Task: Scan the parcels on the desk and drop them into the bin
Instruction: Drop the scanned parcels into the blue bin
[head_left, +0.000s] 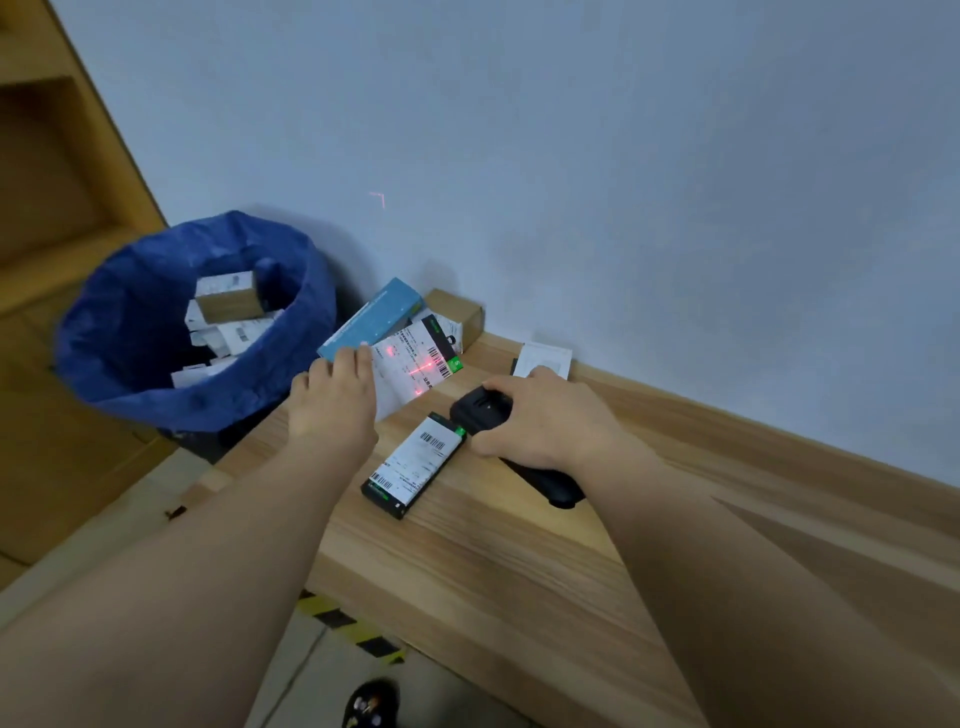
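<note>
A teal box (371, 318), a brown carton (460, 312) and a white packet (545, 358) crowd the table's (519, 545) far corner. The blue-lined bin (197, 322) beside it holds several parcels. The left hand (332, 400) holds a labelled parcel (410, 364), probably a soft mailer, lit red by the scanner (514, 447) gripped in the right hand (540, 415). A black parcel (413, 465) lies between them.
</note>
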